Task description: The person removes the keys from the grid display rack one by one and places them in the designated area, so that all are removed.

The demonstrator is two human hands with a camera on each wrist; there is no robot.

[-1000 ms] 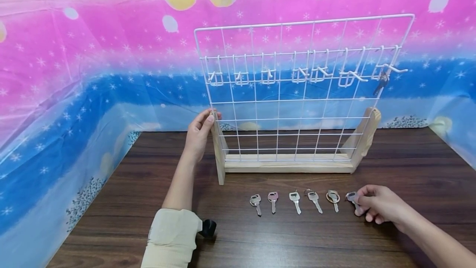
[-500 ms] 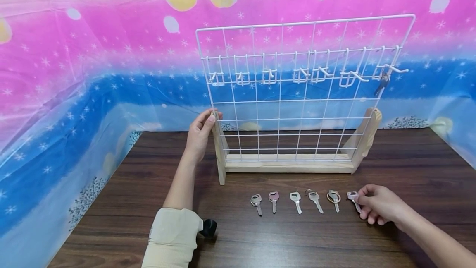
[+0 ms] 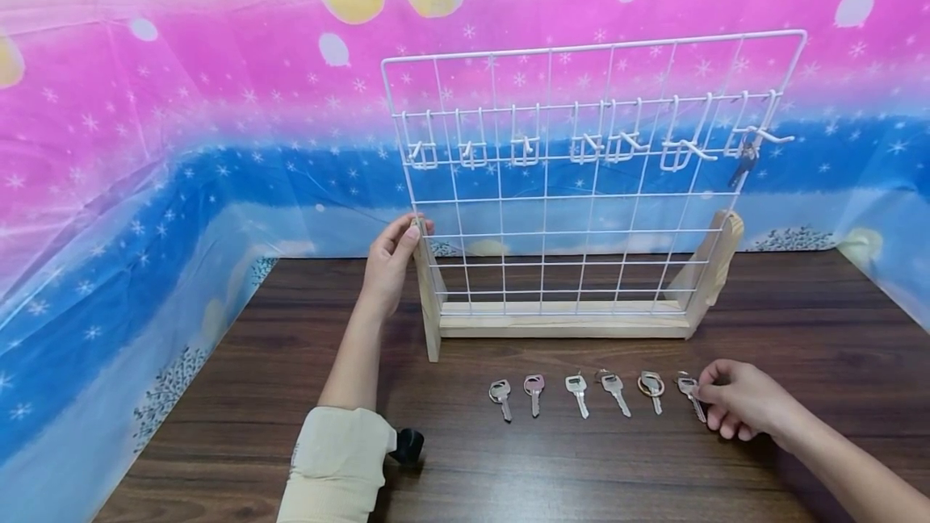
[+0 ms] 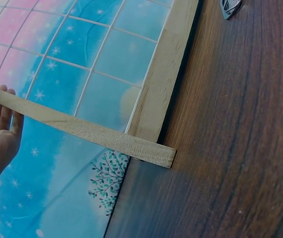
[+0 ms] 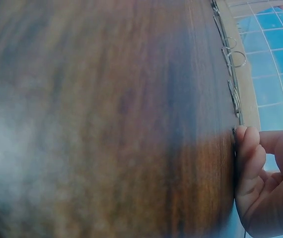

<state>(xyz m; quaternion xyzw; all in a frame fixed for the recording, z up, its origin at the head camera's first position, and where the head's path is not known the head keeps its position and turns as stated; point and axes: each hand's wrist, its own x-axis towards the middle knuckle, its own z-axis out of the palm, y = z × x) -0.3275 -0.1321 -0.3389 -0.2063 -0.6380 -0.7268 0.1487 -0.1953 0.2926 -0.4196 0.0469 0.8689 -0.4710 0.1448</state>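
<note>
A white wire grid rack on a wooden stand is upright on the table. My left hand grips the top of the stand's left wooden upright, thumb in front and fingers behind. Several keys lie in a row before the rack, among them a pink-headed key and one with a gold ring. At the row's right end my right hand pinches the edge of a silver key low at the tabletop. In the right wrist view the fingertips are right at the wood.
Several white hooks hang along the grid's upper part. A dark key hangs from the rightmost hook. A black device is on the left wrist, over the dark wooden table. A patterned cloth stands behind.
The silver key at my right hand has turned and tilted slightly, and its face now shows more fully in line with the row. My left hand and the rack have stayed put.
</note>
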